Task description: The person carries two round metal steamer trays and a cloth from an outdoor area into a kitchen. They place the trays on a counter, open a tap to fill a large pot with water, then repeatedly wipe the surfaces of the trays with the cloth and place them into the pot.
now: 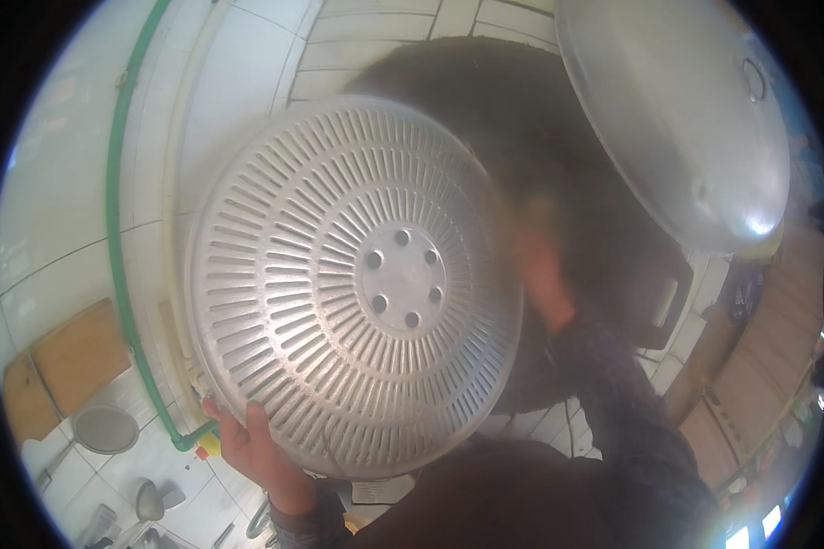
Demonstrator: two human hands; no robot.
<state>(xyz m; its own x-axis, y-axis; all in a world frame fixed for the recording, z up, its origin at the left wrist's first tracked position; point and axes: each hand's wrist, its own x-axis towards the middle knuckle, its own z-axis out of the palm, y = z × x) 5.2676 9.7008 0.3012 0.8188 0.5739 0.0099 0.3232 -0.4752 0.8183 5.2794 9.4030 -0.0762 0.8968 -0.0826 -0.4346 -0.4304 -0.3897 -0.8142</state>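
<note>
A large round metal steamer plate, with rings of slots and several holes at its centre, fills the middle of the head view. My left hand grips its lower-left rim, with fingertips showing at the edge. My right hand is blurred by haze beside the plate's right side; whether it holds anything cannot be made out. Beneath and behind the plate lies a wide dark round pan, partly hidden, with a loop handle at its right.
A big domed metal lid with a ring stands at the upper right. On the left runs a green pipe along white tiles, near wooden boards, a round sieve and a ladle. Brown panels lie right.
</note>
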